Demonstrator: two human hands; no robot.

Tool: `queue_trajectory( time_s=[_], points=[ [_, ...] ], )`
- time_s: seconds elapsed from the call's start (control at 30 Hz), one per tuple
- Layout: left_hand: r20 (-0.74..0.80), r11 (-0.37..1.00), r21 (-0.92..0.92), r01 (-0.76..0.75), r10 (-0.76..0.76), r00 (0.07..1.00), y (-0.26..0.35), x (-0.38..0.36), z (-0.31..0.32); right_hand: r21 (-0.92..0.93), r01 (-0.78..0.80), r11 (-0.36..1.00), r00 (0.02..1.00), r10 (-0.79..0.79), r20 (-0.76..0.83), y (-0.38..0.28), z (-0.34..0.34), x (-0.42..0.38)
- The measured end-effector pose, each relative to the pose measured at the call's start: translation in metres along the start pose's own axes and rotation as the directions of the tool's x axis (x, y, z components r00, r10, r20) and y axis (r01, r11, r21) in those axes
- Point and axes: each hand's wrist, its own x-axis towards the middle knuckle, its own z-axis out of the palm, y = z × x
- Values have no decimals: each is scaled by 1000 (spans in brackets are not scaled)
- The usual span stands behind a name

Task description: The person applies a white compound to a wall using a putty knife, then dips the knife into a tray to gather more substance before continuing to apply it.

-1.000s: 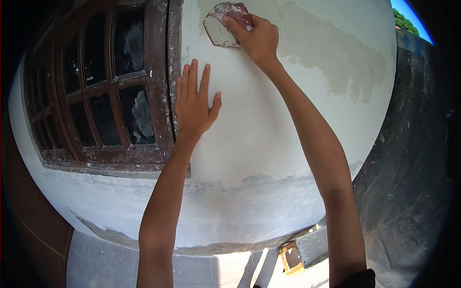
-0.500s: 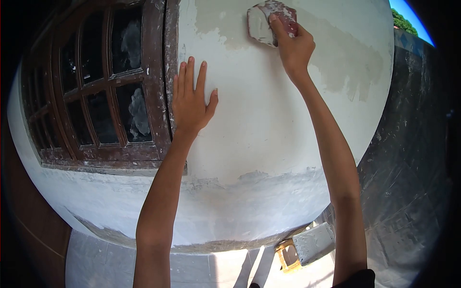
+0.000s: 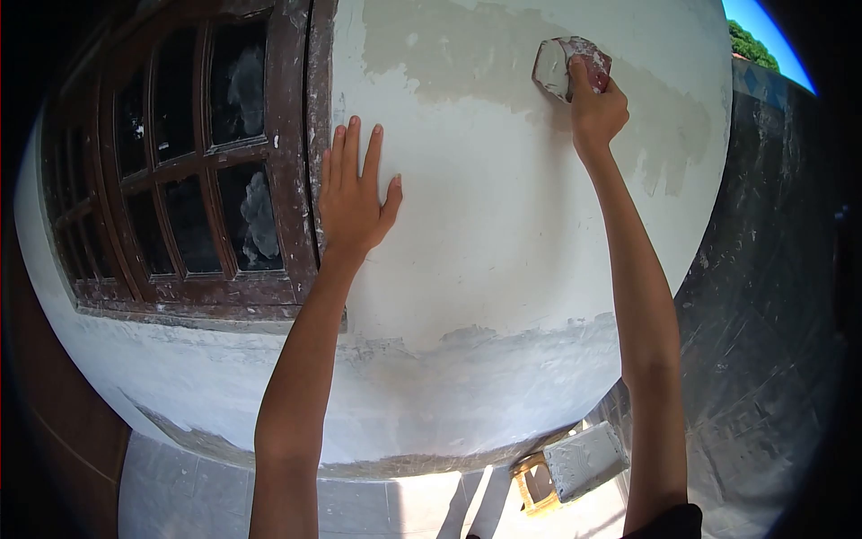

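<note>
My right hand grips a flat reddish putty scraper, smeared with white filler, against the upper part of the wall. Around the scraper runs a damp-looking greyish-beige band of putty with ragged edges. Lower and to the left, my left hand lies flat on the white wall, fingers stretched upward, beside the brown window frame. It holds nothing.
A paned wooden window, spotted with white, fills the left side. On the floor below, a grey putty-coated tray rests on a yellowish stool. A dark sheet-like surface stands at the right.
My right hand has slid the scraper to the right and a little down across the putty band. My left hand stays flat in nearly the same place.
</note>
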Motion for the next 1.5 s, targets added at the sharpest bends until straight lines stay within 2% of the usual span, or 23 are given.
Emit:
queue_trajectory(
  time_s=[0.03, 0.1, 0.23, 0.3, 0.37, 0.43, 0.5, 0.6, 0.63, 0.7, 0.83, 0.87, 1.0, 1.07, 1.23, 1.33, 1.4, 1.43, 1.5],
  points=[
    [5, 1000, 5, 5, -5, 1000, 0, 0, 0, -5, 6, 1000, 1000, -6, -1, -1, -8, -2],
    [8, 1000, 9, 12, -12, 1000, -1, 2, -1, 153, -108, 982, 993, 97, 73, -1, -26, -11],
    [45, 999, 22, 36, -37, 998, 2, 1, 1, 132, -151, 980, 979, 130, 155, 0, -66, -38],
    [45, 994, 93, 49, -53, 998, 8, 1, -1, 130, -182, 975, 950, 140, 279, -1, -92, -53],
    [73, 991, 113, 72, -81, 994, 23, -6, -3, 131, -206, 970, 936, 156, 314, 5, -118, -65],
    [81, 981, 97, 169, -177, 981, 46, -13, -7, 134, -231, 964, 925, 175, 336, 14, -142, -76],
    [105, 988, 38, 151, -155, 982, 74, -31, -14, 168, -257, 952, 920, 187, 345, 24, -169, -87],
    [156, 960, -240, 146, -110, 982, 119, -57, -20, 106, -305, 946, 903, 252, 347, 39, -211, -103],
    [183, 948, -277, 155, -106, 977, 136, -63, -21, 63, -311, 948, 903, 275, 329, 45, -224, -107],
    [261, 927, -337, 167, -78, 962, 168, -78, -22, 156, -320, 934, 905, 253, 341, 59, -251, -116],
    [309, 854, -487, 185, -30, 951, 233, -111, -11, -21, -413, 910, 853, 395, 341, 101, -315, -126],
    [315, 822, -537, 189, -12, 949, 250, -119, -8, -27, -398, 917, 866, 385, 318, 121, -335, -129],
    [401, 761, -600, 248, 18, 916, 312, -162, 6, -132, -422, 897, 857, 442, 266, 162, -405, -154],
    [382, 729, -640, 243, 28, 924, 341, -185, 17, -198, -473, 859, 823, 510, 248, 188, -441, -168],
    [525, 717, -603, 349, 27, 850, 420, -245, 32, -399, -587, 705, 688, 694, 214, 283, -535, -197],
    [642, 713, -547, 440, 19, 766, 473, -286, 45, -522, -563, 641, 624, 743, 241, 335, -580, -215],
    [686, 712, -502, 490, -17, 728, 513, -318, 49, -562, -437, 702, 644, 681, 349, 376, -609, -233],
    [708, 707, -473, 526, -51, 705, 533, -331, 49, -573, -445, 688, 621, 698, 357, 391, -621, -240],
    [757, 691, -430, 581, -74, 649, 567, -358, 48, -632, -447, 633, 513, 760, 399, 419, -641, -255]
  ],
)
